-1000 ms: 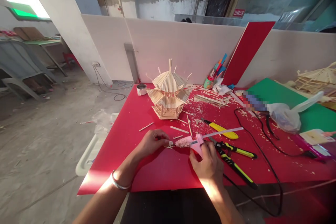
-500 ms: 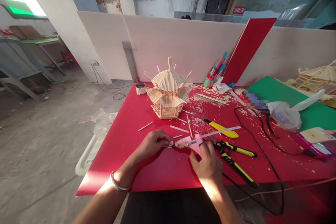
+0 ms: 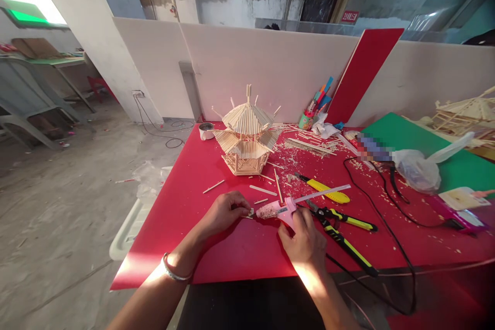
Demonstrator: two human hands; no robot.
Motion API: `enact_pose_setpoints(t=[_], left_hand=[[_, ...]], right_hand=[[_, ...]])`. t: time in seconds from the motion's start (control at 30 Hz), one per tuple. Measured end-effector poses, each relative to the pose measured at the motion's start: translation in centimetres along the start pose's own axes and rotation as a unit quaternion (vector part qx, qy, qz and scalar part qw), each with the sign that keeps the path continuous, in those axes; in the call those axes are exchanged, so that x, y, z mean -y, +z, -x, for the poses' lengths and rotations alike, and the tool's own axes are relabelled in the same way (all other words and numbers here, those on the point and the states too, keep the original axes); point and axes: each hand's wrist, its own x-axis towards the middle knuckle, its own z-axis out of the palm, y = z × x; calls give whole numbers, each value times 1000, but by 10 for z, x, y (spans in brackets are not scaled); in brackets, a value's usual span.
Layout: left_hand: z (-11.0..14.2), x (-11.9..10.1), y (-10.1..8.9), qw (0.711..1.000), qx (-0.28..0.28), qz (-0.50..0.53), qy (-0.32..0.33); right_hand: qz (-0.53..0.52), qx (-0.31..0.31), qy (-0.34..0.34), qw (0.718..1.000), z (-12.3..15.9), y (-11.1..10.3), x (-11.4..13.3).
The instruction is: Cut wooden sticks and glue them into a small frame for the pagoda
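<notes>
My right hand (image 3: 305,242) is wrapped round the handle of a pink hot glue gun (image 3: 276,210), a clear glue stick (image 3: 323,194) jutting from its back end. The gun's nozzle points left, close to the fingertips of my left hand (image 3: 226,211). Those fingers are pinched on a small pale wooden piece (image 3: 250,213), partly hidden by them, just above the red table. Behind both hands stands a hexagonal pavilion model (image 3: 248,139) built of thin wooden sticks, with two tiers of roof.
To the right lie a yellow utility knife (image 3: 328,191) and black-and-yellow pliers (image 3: 348,242), with a black cable (image 3: 386,221) beyond. Loose sticks (image 3: 309,145) and wood crumbs are scattered behind. A white cup (image 3: 206,133) stands back left; a pen holder (image 3: 306,120) stands back right.
The hands, glue gun and small wooden piece keep almost the same places. The whole view has shifted slightly.
</notes>
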Motion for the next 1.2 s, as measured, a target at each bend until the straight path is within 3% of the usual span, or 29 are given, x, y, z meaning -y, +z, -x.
enact_pose_setpoints(t=[1.2], left_hand=[[0,-1,-1,1000,7,22,-1]], right_hand=[[-2,-9,2,1000,1,4,-1]])
